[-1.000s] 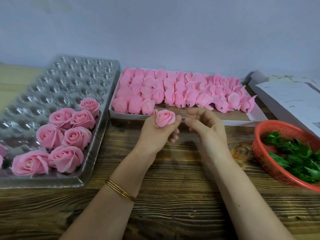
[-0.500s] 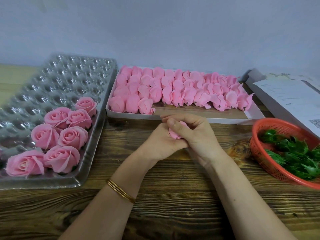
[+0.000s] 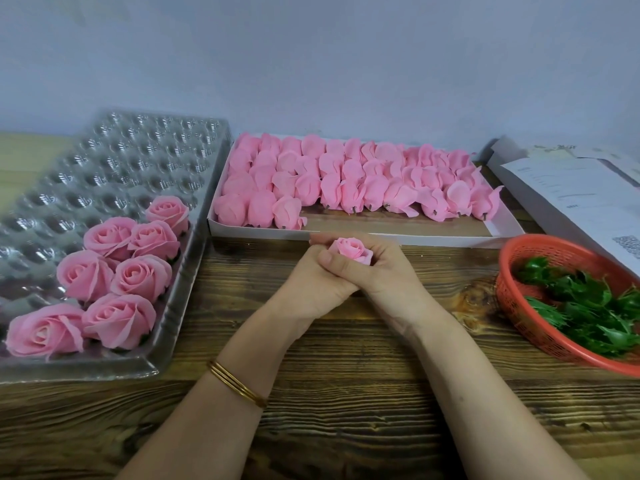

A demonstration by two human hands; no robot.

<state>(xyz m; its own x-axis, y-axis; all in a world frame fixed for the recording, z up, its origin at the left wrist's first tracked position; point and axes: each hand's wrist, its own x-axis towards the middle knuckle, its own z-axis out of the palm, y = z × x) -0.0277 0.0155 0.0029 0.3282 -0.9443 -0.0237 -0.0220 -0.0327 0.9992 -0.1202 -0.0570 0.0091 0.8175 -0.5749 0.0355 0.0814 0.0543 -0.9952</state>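
While rose is clasped by curled left hand and right hand, petals are best spread lightly; tray at 9 o'clock.

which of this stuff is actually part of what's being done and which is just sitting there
In the job: pink rose, held by left hand and right hand; box of closed buds; tray of opened roses.
Lying about: papers; basket of green leaves, untouched, perhaps for later.

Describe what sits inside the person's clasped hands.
A pink rose, its top showing between the left hand and right hand; the hands cover its base.
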